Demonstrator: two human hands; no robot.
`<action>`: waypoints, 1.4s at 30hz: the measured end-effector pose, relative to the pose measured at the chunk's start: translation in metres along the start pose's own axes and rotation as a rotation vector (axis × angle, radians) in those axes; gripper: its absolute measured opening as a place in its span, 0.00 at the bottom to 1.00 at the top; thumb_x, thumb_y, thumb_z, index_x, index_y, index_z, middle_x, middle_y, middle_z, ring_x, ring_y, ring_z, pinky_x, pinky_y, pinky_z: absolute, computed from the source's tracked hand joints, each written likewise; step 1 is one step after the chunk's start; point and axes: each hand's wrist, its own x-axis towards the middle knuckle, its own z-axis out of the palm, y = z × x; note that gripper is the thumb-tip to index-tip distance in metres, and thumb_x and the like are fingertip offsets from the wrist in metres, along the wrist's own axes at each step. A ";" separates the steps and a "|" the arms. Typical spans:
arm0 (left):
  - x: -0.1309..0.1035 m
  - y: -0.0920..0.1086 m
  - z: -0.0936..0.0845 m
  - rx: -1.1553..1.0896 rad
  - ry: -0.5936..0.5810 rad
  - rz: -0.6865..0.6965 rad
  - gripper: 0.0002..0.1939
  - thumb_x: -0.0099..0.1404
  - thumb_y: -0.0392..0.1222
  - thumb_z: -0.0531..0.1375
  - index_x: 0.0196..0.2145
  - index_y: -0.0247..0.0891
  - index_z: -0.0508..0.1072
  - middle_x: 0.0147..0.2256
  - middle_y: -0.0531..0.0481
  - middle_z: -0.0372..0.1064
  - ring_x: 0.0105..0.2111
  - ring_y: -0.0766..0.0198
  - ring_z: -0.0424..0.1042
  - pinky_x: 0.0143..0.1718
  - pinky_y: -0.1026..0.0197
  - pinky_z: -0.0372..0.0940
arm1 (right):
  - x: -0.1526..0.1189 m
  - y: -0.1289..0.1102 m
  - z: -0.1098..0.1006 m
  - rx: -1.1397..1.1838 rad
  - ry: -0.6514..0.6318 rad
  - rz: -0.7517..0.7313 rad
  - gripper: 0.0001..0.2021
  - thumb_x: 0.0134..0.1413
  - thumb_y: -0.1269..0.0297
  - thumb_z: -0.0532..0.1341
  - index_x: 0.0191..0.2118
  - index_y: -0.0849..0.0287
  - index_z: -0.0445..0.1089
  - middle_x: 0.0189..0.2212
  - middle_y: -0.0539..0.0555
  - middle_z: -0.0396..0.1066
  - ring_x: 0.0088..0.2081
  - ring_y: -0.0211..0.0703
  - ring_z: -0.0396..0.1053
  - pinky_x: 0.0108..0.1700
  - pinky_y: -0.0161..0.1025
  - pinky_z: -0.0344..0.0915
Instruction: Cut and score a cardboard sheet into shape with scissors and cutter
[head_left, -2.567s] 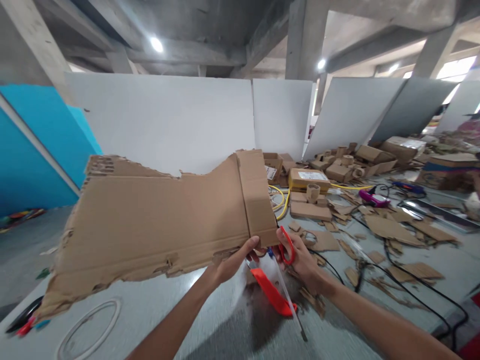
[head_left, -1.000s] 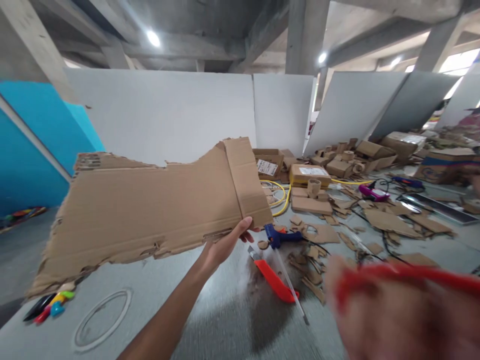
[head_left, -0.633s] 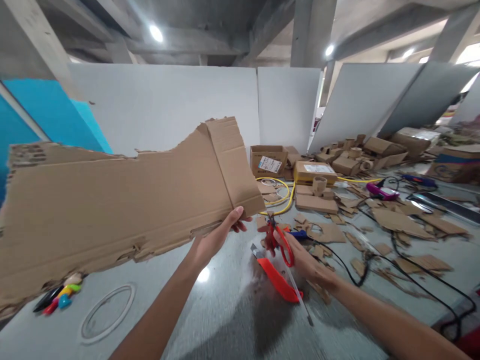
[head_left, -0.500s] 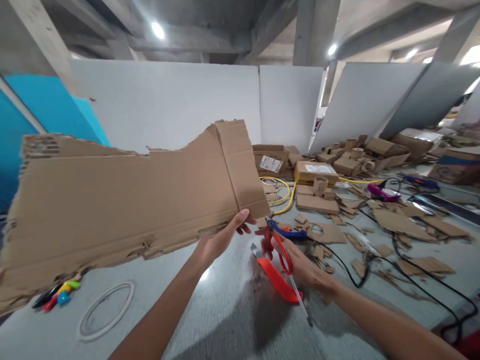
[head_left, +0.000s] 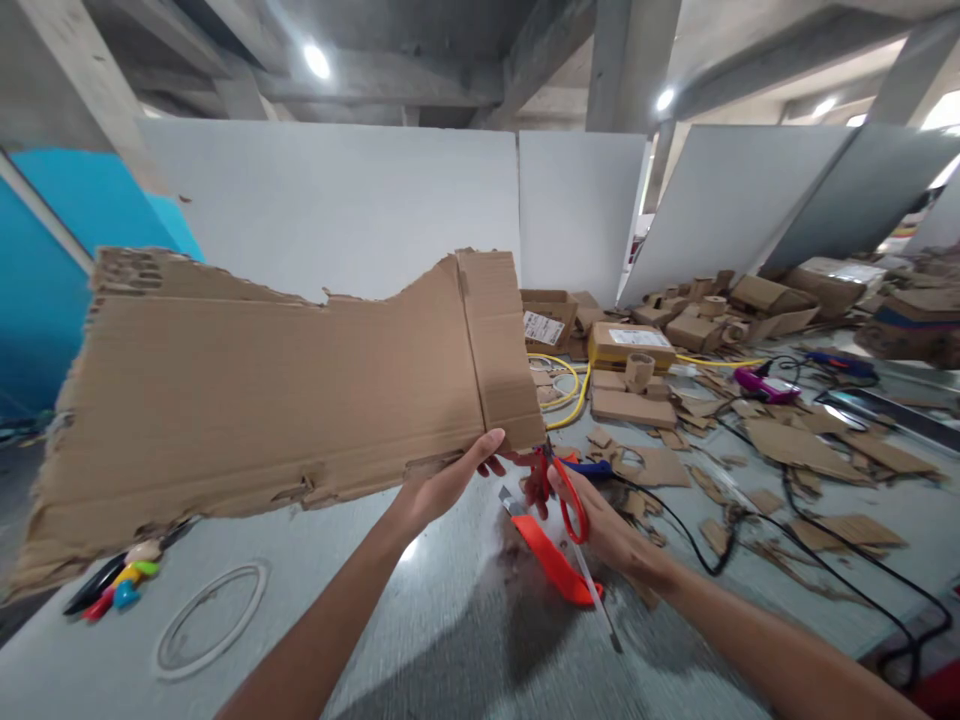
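Note:
A large torn-edged sheet of brown cardboard is held up before me, its left end reaching far out. My left hand grips its lower edge near the right corner, thumb on the front face. In my right hand is a pair of scissors with red-orange handles. Their blades point up at the cardboard's lower right corner; whether they touch it I cannot tell. Beneath my right hand, on the table, lie a utility knife with an orange handle and a thin pale rod.
A white ring and a small colourful toy-like object lie at left. Behind my right hand rests a blue-handled tool with a black cable. Cardboard scraps, boxes and a yellow hose spread across the right.
The cardboard has shifted right and tilted, its right corner dropping toward the scissors while its left end rose. Both hands keep their holds and have barely moved.

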 end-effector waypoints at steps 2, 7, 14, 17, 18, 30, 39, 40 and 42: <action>-0.001 0.001 0.000 -0.002 -0.013 0.002 0.26 0.69 0.64 0.56 0.32 0.40 0.82 0.30 0.46 0.79 0.31 0.59 0.75 0.38 0.58 0.69 | 0.000 0.001 0.001 0.019 0.003 0.014 0.25 0.65 0.35 0.50 0.32 0.51 0.66 0.33 0.53 0.68 0.36 0.48 0.65 0.45 0.46 0.64; -0.001 0.002 -0.001 0.006 -0.019 -0.011 0.26 0.69 0.64 0.56 0.33 0.39 0.82 0.31 0.46 0.79 0.31 0.59 0.75 0.38 0.59 0.69 | 0.001 0.008 0.002 0.051 -0.009 0.034 0.25 0.66 0.36 0.50 0.35 0.53 0.68 0.33 0.52 0.67 0.34 0.45 0.64 0.40 0.43 0.63; -0.005 0.008 -0.002 0.026 -0.017 -0.018 0.26 0.69 0.63 0.55 0.33 0.39 0.82 0.31 0.46 0.79 0.33 0.58 0.75 0.40 0.58 0.69 | 0.003 0.011 0.003 0.091 0.005 0.012 0.27 0.66 0.36 0.50 0.31 0.55 0.67 0.28 0.50 0.66 0.29 0.40 0.62 0.34 0.39 0.60; -0.006 0.012 -0.002 0.045 -0.003 -0.031 0.27 0.69 0.64 0.56 0.33 0.39 0.82 0.30 0.46 0.78 0.33 0.58 0.75 0.40 0.58 0.68 | 0.004 0.010 0.004 0.136 0.036 0.025 0.28 0.63 0.34 0.53 0.35 0.57 0.70 0.26 0.50 0.67 0.26 0.39 0.62 0.29 0.38 0.60; -0.006 0.012 -0.002 0.046 0.001 -0.028 0.27 0.69 0.64 0.56 0.33 0.39 0.82 0.30 0.46 0.78 0.32 0.58 0.75 0.40 0.58 0.68 | 0.004 0.009 0.005 0.155 0.043 0.033 0.28 0.63 0.34 0.54 0.37 0.57 0.71 0.25 0.50 0.67 0.25 0.39 0.63 0.28 0.38 0.59; -0.004 0.012 -0.002 0.003 -0.005 0.004 0.25 0.70 0.61 0.56 0.32 0.40 0.83 0.30 0.46 0.79 0.31 0.59 0.75 0.38 0.59 0.69 | 0.004 0.018 0.009 0.256 0.109 0.071 0.25 0.57 0.36 0.62 0.32 0.56 0.65 0.18 0.44 0.60 0.17 0.33 0.56 0.19 0.33 0.53; -0.007 0.017 0.000 -0.034 -0.015 -0.016 0.25 0.68 0.62 0.58 0.30 0.39 0.82 0.30 0.46 0.79 0.30 0.60 0.75 0.37 0.59 0.70 | -0.001 -0.002 0.009 0.274 0.063 0.115 0.28 0.61 0.34 0.57 0.35 0.59 0.70 0.17 0.46 0.63 0.18 0.35 0.59 0.21 0.34 0.57; -0.008 0.018 0.001 -0.028 -0.015 -0.018 0.25 0.68 0.61 0.58 0.30 0.39 0.82 0.30 0.46 0.79 0.30 0.60 0.75 0.38 0.60 0.70 | -0.002 -0.007 0.009 0.269 0.060 0.116 0.28 0.61 0.35 0.56 0.36 0.59 0.71 0.19 0.47 0.65 0.19 0.35 0.61 0.22 0.34 0.58; -0.010 0.018 0.003 -0.010 -0.013 -0.025 0.25 0.69 0.62 0.58 0.30 0.40 0.83 0.29 0.46 0.79 0.31 0.59 0.75 0.39 0.59 0.70 | -0.004 -0.014 0.008 0.266 0.082 0.113 0.29 0.62 0.34 0.55 0.37 0.60 0.73 0.21 0.48 0.66 0.21 0.37 0.63 0.24 0.35 0.61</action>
